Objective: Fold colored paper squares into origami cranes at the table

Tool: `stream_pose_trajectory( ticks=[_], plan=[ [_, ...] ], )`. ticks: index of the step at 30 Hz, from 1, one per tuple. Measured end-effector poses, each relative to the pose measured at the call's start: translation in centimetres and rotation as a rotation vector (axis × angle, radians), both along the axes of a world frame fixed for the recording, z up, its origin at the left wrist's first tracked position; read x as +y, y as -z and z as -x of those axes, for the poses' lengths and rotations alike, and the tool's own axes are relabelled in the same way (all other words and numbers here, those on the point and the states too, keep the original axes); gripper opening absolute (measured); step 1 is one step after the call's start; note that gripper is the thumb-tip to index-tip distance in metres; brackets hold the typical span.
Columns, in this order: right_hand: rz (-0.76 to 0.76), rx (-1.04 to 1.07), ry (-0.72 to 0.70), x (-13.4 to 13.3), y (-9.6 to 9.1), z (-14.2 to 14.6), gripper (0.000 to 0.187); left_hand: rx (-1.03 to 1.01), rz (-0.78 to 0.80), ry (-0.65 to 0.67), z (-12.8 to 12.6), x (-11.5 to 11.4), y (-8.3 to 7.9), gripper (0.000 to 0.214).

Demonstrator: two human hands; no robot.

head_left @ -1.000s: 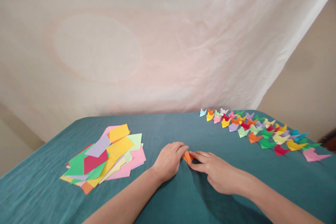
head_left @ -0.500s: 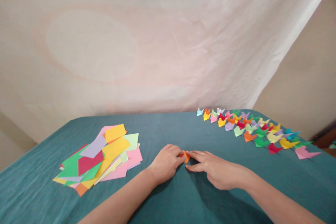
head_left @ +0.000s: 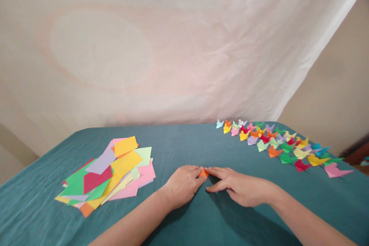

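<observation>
A small folded orange paper piece (head_left: 203, 172) lies on the teal tablecloth (head_left: 184, 142) near the front middle. My left hand (head_left: 182, 185) is curled over its left side, fingertips pinching it. My right hand (head_left: 239, 186) lies flat to its right, with the fingertips pressing on the paper's right edge. Most of the orange piece is hidden under my fingers.
A loose pile of coloured square paper sheets (head_left: 106, 173) lies at the left. Several folded paper birds (head_left: 276, 144) in many colours stand in rows at the back right, ending with a pink one (head_left: 336, 170). A pale cloth (head_left: 161, 46) hangs behind the table.
Both hands stay on the orange piece; more of it is now covered by my fingers. The view shifted slightly, so everything sits a little further left.
</observation>
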State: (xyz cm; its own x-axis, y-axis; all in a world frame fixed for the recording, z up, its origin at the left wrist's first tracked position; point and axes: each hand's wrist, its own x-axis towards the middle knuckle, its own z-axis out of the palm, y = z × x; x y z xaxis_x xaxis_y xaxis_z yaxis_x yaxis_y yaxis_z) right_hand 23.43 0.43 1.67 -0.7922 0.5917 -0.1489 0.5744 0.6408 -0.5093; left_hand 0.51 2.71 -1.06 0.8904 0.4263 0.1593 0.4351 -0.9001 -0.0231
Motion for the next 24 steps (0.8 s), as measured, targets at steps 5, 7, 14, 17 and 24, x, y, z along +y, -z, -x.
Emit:
stream_pose_trajectory(
  ticks=[5,7,14,17,24],
  plan=[
    [0.023,0.048,0.027,0.7,0.1,-0.4,0.07,-0.002,0.017,-0.031,-0.1,-0.1,0.1,0.03],
    [0.035,0.11,0.046,1.2,0.5,-0.6,0.068,-0.022,0.028,-0.035,0.0,-0.1,0.3,0.029],
    [-0.062,0.39,0.277,2.5,3.1,0.1,0.049,-0.047,0.001,-0.007,-0.1,-0.3,0.7,0.031],
    [-0.188,0.388,0.288,2.5,4.2,0.8,0.049,-0.011,-0.028,-0.019,-0.3,-0.7,0.5,0.03],
    [-0.421,0.069,0.206,1.6,4.3,1.6,0.05,0.112,-0.065,-0.073,-0.9,-1.5,-0.1,0.025]
  ],
)
